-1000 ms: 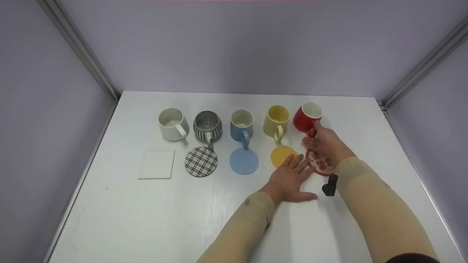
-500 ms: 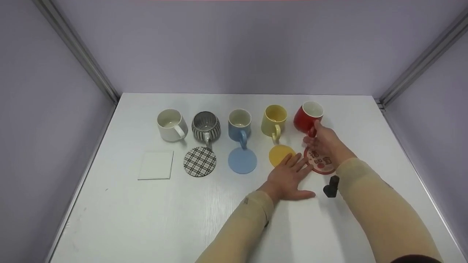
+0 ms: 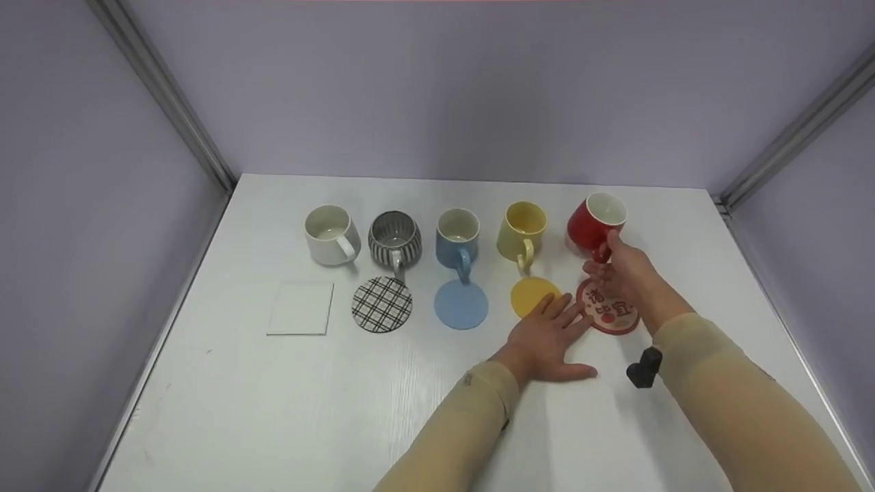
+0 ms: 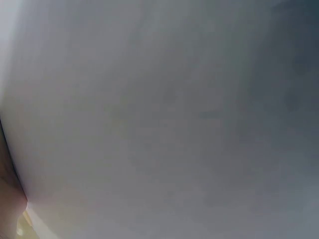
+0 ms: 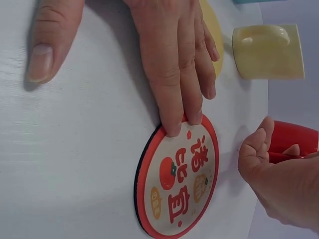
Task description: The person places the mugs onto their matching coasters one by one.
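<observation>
With the right grip [image 3: 627,272], pinching the red mug [image 3: 586,229] by its handle [image 3: 601,253] — right of the yellow mug [image 3: 511,240].
With the left grip [image 3: 545,344], fingers apart, touching the red-rimmed coaster [image 3: 607,309] and overlapping the yellow coaster [image 3: 530,295] — on the white surface [image 3: 301,410].

White tabletop [image 3: 273,417], faintly wood-grained, stands between lilac-grey left wall panel [image 3: 82,205] and right wall panel [image 3: 827,205]; back wall panel [image 3: 383,89] rises behind. Grey metal profiles [image 3: 167,96] follow both rear corners. Soft light; pale reflection [image 3: 366,389] on tabletop.
</observation>
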`<state>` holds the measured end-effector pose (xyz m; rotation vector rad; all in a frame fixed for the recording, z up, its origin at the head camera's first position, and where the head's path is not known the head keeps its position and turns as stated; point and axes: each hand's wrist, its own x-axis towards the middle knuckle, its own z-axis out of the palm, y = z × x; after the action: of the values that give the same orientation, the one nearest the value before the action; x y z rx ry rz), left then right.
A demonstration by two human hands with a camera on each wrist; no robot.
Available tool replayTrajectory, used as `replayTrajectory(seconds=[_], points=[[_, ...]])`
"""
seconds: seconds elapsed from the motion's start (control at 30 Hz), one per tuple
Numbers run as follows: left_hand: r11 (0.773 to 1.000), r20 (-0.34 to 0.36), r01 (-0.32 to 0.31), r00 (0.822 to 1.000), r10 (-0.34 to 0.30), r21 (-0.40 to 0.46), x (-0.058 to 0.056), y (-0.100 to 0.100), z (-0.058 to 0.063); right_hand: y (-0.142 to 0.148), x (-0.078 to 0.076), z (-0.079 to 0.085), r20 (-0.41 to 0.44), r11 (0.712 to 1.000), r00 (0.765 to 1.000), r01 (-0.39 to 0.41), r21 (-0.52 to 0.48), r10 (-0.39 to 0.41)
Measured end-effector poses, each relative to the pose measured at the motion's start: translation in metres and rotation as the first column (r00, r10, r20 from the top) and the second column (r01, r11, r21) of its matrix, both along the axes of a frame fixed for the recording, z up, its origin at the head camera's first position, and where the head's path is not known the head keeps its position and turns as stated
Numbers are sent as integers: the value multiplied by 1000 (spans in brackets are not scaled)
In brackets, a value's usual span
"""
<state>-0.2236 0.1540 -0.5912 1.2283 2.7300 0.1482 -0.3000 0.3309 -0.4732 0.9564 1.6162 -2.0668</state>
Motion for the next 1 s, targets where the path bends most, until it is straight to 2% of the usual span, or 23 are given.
replayTrajectory(seconds=[0.17,0.3,0.4,0.87,1.0], points=[[1000,0,0,1000,0,-12,2,2,-1,4,10,3,-42,1000,999,-25,12,25],[1000,-3,5,1000,-5,-6,1,2,-1,8,19,5,-97,985,985,-133,109,144],[1000,0,5,1000,-5,3,1,1,-1,10,24,5,-119,961,968,-193,199,220],[1000,1,8,1000,-8,9,-1,1,-4,14,50,12,-142,946,961,-195,260,237],[1000,3,6,1000,-6,9,-1,1,-4,18,58,13,-133,923,951,-225,313,277]])
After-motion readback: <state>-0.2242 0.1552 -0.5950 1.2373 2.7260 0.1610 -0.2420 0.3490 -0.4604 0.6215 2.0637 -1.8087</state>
